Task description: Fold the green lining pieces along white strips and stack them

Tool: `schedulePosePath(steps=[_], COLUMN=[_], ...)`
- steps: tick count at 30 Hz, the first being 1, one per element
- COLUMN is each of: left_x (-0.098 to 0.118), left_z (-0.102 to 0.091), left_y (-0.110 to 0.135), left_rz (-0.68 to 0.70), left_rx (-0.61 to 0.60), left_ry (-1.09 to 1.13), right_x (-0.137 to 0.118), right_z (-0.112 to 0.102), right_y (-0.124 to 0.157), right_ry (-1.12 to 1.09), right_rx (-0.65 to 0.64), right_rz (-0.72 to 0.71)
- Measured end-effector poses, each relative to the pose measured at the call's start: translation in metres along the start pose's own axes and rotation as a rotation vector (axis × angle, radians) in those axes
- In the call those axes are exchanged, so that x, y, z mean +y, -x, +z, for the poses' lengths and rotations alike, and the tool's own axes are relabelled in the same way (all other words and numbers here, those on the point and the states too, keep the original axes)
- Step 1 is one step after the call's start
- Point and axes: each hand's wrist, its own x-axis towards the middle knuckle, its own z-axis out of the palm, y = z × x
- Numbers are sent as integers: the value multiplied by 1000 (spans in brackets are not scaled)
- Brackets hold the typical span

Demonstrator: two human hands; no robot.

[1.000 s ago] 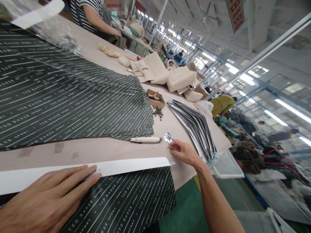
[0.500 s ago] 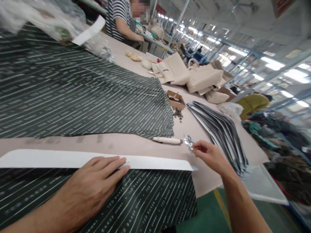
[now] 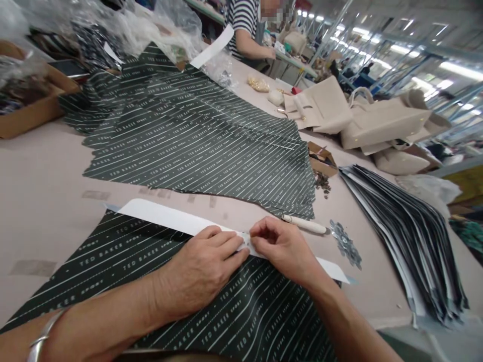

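A dark green striped printed sheet (image 3: pixel 234 311) lies in front of me with its white top strip (image 3: pixel 158 217) folded over. My left hand (image 3: pixel 199 271) lies flat on the sheet, fingers stretched onto the white strip. My right hand (image 3: pixel 281 246) is pinched at the strip right beside the left fingertips, holding a small shiny piece (image 3: pixel 246 237) I cannot make out. A white-handled tool (image 3: pixel 305 224) lies just beyond, next to a small heap of silvery metal pieces (image 3: pixel 345 242).
A pile of the same striped sheets (image 3: pixel 196 141) covers the table behind. A fanned stack of sheets (image 3: pixel 407 226) lies at right. Beige handbags (image 3: pixel 377 125), a small cardboard box (image 3: pixel 320 158), a brown box (image 3: pixel 26 105), plastic bags, and a person in a striped shirt (image 3: pixel 245 25) at the far end.
My right hand left the heap of metal pieces and came to the white strip, meeting my left fingertips. The view swung down and left.
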Motion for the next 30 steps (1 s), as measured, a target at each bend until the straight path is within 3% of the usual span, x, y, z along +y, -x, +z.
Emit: schedulePosePath(steps=[6,13,25,30], left_x=[-1,-1,0,0], left_z=[4,4,6,4], left_y=[2,3,3,2], left_rz=[4,-6,-22,-18], left_rx=[-39,-37,-9,-41], left_ry=[22,23,52,50], right_x=[-4,-11,-14,-13], right_z=[-7,-4,-10,-14], right_y=[-7,-19,-31,-27], right_ry=[231,439,432,222], right_rx=[-16,-247,-323,-213], right_rz=[-132,-390,-222,-75])
